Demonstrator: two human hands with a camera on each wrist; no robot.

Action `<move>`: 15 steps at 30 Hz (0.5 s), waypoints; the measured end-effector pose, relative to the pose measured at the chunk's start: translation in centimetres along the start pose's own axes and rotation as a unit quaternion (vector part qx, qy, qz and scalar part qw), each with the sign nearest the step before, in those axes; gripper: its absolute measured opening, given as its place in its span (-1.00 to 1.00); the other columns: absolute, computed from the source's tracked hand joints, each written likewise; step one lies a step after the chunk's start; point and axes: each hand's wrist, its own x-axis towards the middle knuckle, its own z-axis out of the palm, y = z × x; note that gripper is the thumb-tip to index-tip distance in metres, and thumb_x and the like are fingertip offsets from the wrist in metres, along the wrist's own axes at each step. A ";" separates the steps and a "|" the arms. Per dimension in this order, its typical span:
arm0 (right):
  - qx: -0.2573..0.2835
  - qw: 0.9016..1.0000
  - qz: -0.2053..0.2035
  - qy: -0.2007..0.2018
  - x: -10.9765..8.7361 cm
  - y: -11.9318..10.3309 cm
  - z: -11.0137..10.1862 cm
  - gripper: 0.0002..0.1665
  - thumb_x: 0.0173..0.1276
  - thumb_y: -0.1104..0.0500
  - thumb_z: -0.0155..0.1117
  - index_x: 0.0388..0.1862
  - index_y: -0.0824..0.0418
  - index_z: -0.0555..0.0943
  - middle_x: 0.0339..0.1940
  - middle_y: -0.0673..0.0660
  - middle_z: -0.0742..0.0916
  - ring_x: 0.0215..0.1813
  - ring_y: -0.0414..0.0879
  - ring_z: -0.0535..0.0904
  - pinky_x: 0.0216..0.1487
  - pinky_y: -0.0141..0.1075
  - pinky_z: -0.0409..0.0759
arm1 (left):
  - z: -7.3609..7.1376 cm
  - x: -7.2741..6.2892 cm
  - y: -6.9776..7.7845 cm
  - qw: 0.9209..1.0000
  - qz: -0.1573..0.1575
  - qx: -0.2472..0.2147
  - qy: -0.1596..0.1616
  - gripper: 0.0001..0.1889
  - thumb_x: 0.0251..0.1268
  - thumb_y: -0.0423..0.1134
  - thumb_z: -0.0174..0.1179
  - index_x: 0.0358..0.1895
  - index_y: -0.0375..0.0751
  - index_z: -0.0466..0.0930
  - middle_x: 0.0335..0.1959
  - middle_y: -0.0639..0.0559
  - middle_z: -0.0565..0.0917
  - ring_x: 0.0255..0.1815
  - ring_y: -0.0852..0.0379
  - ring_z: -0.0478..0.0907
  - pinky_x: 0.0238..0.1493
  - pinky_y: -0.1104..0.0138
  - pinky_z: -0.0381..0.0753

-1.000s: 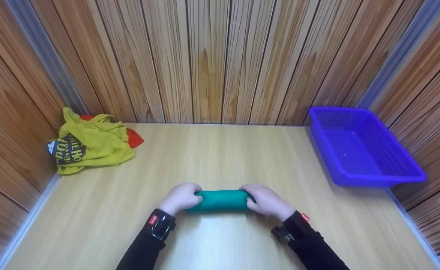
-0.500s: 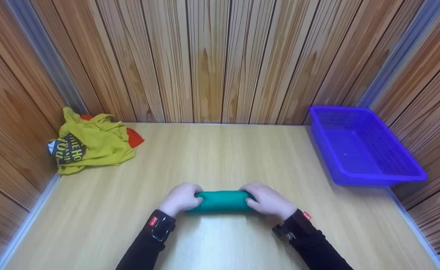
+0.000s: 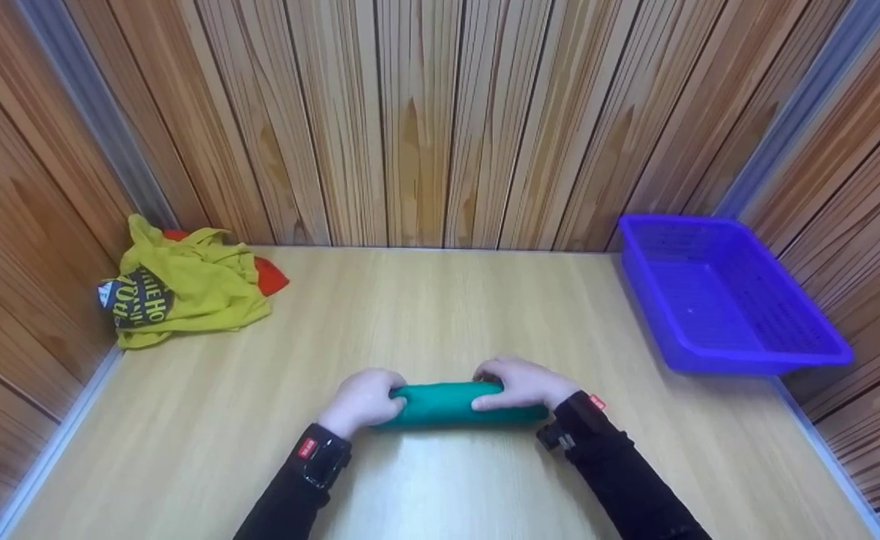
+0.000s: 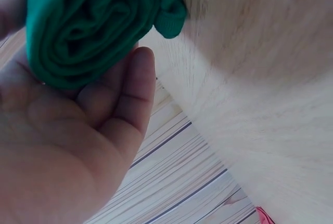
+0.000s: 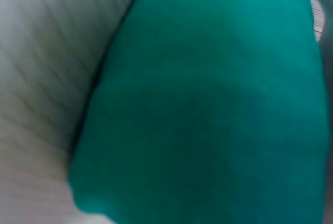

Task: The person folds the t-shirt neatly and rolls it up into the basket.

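A rolled-up green cloth lies crosswise on the table in front of me. My left hand grips its left end, thumb on the near side. In the left wrist view, the end of the green roll shows spiral layers, with a small ribbed flap hanging off it; the fingers of the left hand are curled under it. Farther along, my right hand holds the roll from above, thumb in front and fingers behind. The roll's right end sticks out past that hand. Green cloth fills most of the right wrist view.
A crumpled yellow printed garment with red cloth under it lies at the back left. At the back right stands a purple plastic basket. Wood-plank walls enclose the table on the back and sides.
My right hand has shifted from the roll's right end inward to the left, so that end now shows beyond it. The left hand has stayed nearly in place.
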 end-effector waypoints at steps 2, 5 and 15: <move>-0.004 1.000 -0.002 -0.008 0.0 -0.1 0.1 -0.24 0.21 -0.30 0.37 0.14 0.25 0.58 0.00 0.11 0.64 0.02 0.00 0.53 0.09 -0.04 0.49 | 0.1 -0.1 0.0 1.000 0.001 -0.001 0.003 -0.75 0.18 -0.26 0.26 -0.12 -0.31 0.71 -0.30 -0.01 0.68 -0.24 -0.02 0.58 -0.07 0.01 0.53; -0.011 1.000 -0.001 -0.013 0.0 -0.4 0.4 -0.23 0.20 -0.33 0.36 0.13 0.24 0.59 -0.03 0.07 0.64 -0.03 -0.05 0.52 0.04 -0.08 0.50 | 0.2 -0.2 0.0 1.000 0.007 0.001 0.010 -0.75 0.18 -0.27 0.26 -0.11 -0.33 0.71 -0.26 -0.04 0.71 -0.20 -0.05 0.61 -0.06 0.00 0.54; -0.040 0.999 0.007 0.005 -0.8 -0.8 1.7 -0.16 0.22 -0.39 0.29 0.19 0.23 0.58 -0.03 0.06 0.65 -0.09 -0.08 0.51 -0.03 -0.12 0.51 | 0.6 -0.4 -0.2 1.000 0.015 0.009 0.024 -0.77 0.19 -0.25 0.27 -0.14 -0.31 0.71 -0.28 -0.04 0.70 -0.22 -0.04 0.60 -0.07 0.01 0.53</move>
